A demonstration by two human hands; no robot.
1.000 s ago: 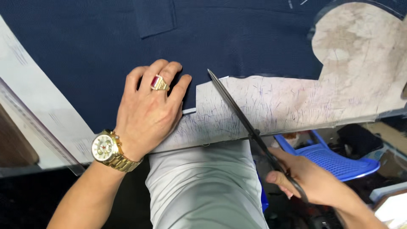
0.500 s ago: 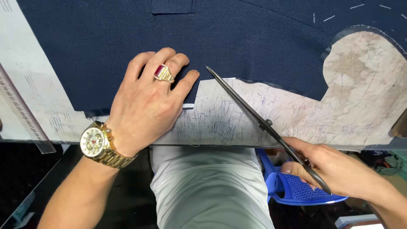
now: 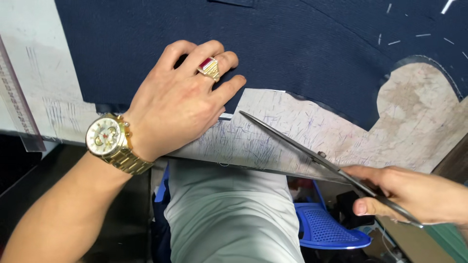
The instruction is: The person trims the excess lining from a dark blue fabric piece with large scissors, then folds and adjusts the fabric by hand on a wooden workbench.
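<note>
Left fingers: spread and flat, pressing down on the near edge of the navy fabric (image 3: 273, 53); the left hand (image 3: 183, 104) holds nothing, it pins the cloth to the table.
Ring: a gold ring with a red stone (image 3: 209, 68) sits on one finger of that hand, over the dark cloth.
Watch: a gold wristwatch with a pale dial (image 3: 109, 141) rides the left wrist, just off the near table edge.
Right fingers: curled tight around the scissor handles, thumb (image 3: 373, 207) pushed through on the near side; the right hand (image 3: 414, 195) sits low at the near right, off the table edge.
Scissors: long dark scissors (image 3: 302, 146) run from that grip up and left, blades closed to a thin line, tip just beside the left fingertips at the fabric's cut edge.
Fabric: navy cloth covers the far half of the table, white chalk dashes at the far right, a curved cut-out edge on the right.
Table: pale worktop (image 3: 414, 117), scratched all over with pen strokes, bare along the near edge and inside the curve.
Ruler: a clear ruler (image 3: 17, 104) lies at the far left, well apart from both hands.
Below: grey trousers (image 3: 229, 219) and a blue plastic stool (image 3: 326, 229) under the table edge.
</note>
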